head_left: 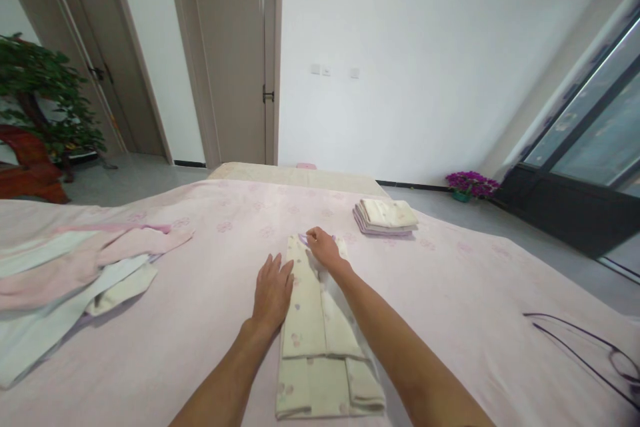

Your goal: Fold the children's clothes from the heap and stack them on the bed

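Beneath the cream garment (304, 323): pink sheet (440, 320) with a faint flower pattern, spread wide to both sides and lightly creased.
Cream garment: laid flat and lengthwise, neckline at its far end; layers folded inward, the shorter ones ending above the near hem; small scattered print, lavender trim at the neckline.
Left hand (273, 290): at the garment's left edge, palm down, touching the fabric; grip relaxed, fingers slightly apart.
Right hand (324, 250): at the garment's far end, forearm above its right side; grip drawn together on the neckline, fingers curled.
Folded stack (387, 215): beyond the garment and to its right, on the sheet, apart from it; cream layer uppermost, lavender layer lowest, edges fairly even.
Loose clothing (107, 257): left of the garment, well apart; pink and pale pieces overlapping, unfolded, cut off by the left border of view.
Glasses (614, 351): right of the garment, well apart, temples extended toward it; partly out of view.
Purple flowers (470, 182): far beyond the garment, to its right, low by the white wall (400, 80).
Door (231, 60): far beyond the garment, to its left, closed.
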{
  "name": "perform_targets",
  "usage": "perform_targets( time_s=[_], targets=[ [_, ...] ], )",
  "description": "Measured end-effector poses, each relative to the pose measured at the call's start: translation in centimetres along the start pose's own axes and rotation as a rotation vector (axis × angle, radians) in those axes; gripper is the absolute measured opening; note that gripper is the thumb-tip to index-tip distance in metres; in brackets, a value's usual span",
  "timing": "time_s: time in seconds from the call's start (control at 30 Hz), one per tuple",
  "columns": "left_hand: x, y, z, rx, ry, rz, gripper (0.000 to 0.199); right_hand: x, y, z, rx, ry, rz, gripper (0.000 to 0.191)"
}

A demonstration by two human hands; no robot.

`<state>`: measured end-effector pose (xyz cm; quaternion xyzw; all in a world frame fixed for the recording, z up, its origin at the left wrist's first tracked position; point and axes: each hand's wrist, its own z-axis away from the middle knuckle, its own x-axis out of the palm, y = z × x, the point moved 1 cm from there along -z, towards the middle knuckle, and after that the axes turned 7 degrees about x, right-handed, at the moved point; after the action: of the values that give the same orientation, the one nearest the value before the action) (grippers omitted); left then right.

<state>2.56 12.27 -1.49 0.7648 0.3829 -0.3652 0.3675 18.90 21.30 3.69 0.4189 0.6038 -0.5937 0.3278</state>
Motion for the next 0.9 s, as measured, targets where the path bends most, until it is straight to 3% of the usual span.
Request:
perform_targets(
  time_s=[0.1,0.2,0.33,0.57,0.73,0.9],
  targets=[
    [-0.5,0.7,0.1,0.144,0.134,0.098,0.034,-2.1,2.0,2.1,-0.050,0.014,-0.024,0.030],
    [-1.1,2.3,0.3,0.306,0.168,0.213,0.034,-3.1,4.0,5.0,-0.169,0.038,-0.008,0.036],
    [-1.2,4.8,1.2,0.474,0.018,0.265,0.039,-1.9,6.4,8.8,-0.358,0.067,0.114,0.046],
    [-0.1,5.2,3.2,0.570,-0.332,0.060,0.057,0.5,8.9,11.1,-0.355,0.037,0.190,0.051],
    [-1.1,4.6,4.4,0.598,-0.392,0.008,0.052,-0.3,8.3,11.9,-0.283,-0.044,0.193,0.056],
    [-2.3,4.5,5.8,0.626,-0.388,0.013,0.052,-0.9,7.5,13.6,-0.269,-0.042,0.215,0.056]
  ],
)
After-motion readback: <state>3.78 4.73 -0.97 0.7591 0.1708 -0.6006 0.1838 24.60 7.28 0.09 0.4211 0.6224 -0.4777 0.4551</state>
